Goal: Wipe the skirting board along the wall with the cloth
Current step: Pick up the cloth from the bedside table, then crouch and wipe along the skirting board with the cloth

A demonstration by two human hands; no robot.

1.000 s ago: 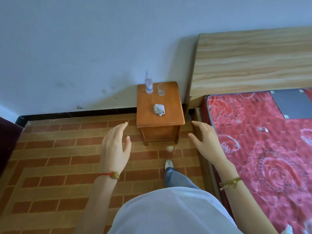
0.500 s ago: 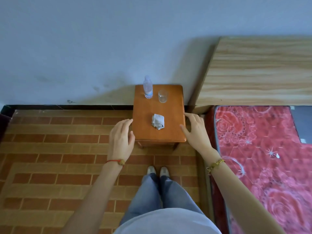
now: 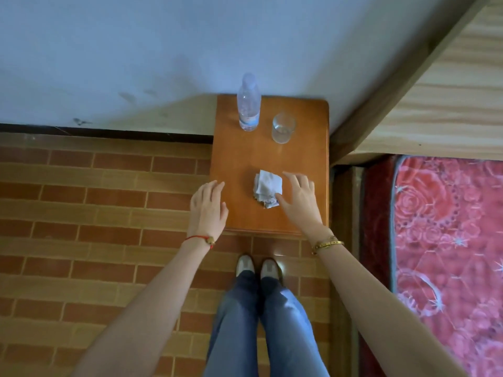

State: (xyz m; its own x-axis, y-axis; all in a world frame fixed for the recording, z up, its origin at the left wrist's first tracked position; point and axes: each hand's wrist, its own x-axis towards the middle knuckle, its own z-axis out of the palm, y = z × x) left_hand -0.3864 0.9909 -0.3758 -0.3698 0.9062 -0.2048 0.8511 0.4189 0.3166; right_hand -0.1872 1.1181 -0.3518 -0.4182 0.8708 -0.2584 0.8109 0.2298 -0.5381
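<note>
A crumpled pale grey cloth lies on the small wooden bedside table. My right hand hovers just right of the cloth with fingers spread, its thumb at the cloth's lower right corner. My left hand is open over the table's left edge and holds nothing. The dark skirting board runs along the foot of the pale wall, left of the table.
A clear water bottle and a drinking glass stand at the back of the table. A wooden headboard and a bed with a red patterned cover are on the right. Brick-pattern floor stretches left. My feet stand before the table.
I have stepped closer, so the table fills more of the view. My right hand has moved left over the tabletop to the cloth. My left hand has come up to the table's left edge.
</note>
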